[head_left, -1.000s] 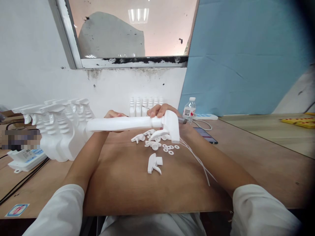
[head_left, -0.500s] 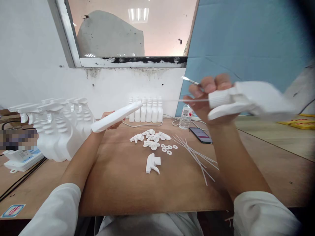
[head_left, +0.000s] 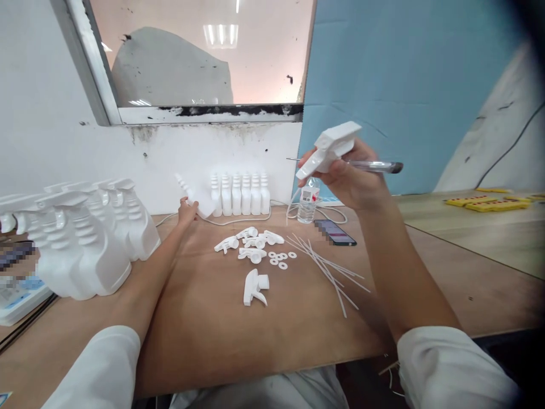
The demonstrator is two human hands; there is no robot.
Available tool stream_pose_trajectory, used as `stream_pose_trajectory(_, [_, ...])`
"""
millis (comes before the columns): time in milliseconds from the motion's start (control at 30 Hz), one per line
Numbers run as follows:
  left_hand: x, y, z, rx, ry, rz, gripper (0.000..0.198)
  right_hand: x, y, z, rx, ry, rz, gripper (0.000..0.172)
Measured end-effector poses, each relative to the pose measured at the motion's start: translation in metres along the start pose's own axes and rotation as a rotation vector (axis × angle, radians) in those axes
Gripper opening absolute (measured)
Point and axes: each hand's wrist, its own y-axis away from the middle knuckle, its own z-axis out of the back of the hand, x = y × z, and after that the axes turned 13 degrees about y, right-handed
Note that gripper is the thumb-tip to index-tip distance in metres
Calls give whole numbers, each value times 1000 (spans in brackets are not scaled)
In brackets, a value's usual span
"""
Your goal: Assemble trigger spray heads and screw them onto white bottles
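At the back of the table my left hand (head_left: 187, 211) grips a white spray bottle (head_left: 200, 200), tilted with its ribbed neck up to the left, beside a row of white bottles (head_left: 240, 196). My right hand (head_left: 355, 176), raised at the right, is closed on a white trigger spray head (head_left: 332, 145). The same hand also holds a slim screwdriver (head_left: 374, 166) with a thin metal shaft and a clear handle. On the table lie several loose trigger heads (head_left: 252, 254), one nearer trigger head (head_left: 255, 288), small white washers (head_left: 283, 265) and thin white tubes (head_left: 330, 267).
Several bottles with trigger heads fitted (head_left: 102, 227) stand at the left, near a power strip (head_left: 21, 298). A phone (head_left: 335, 232), a water bottle (head_left: 307, 201) and a white cable (head_left: 238, 221) are at the back. Yellow objects (head_left: 489, 203) lie on the right-hand surface.
My left hand has moved back with the bottle, now neck-up near the row. My right hand has turned the trigger head and shifted left. The view has swung slightly right.
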Motion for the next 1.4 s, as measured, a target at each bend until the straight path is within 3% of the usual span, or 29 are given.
stream_pose_trajectory(267, [7, -13, -30, -73, -272, -79, 54, 1, -2, 18, -71, 63, 39, 41])
stream_pose_trajectory(600, [26, -16, -57, 55, -282, -69, 44, 10, 0, 11, -121, 41, 23, 46])
stream_pose_trajectory(900, [54, -7, -40, 228, -321, -60, 29, 0, -3, 7, 36, 21, 50, 45])
stream_pose_trajectory(1067, [61, 4, -34, 196, -340, -96, 30, -13, -4, 9, 36, -49, -20, 42])
stream_pose_trajectory(1200, [62, 10, -32, 169, -328, -131, 31, -25, -1, 8, 86, 14, -150, 28])
stream_pose_trajectory(1400, [62, 18, -31, 130, -252, -254, 30, -65, 16, 7, 137, 143, -271, 31])
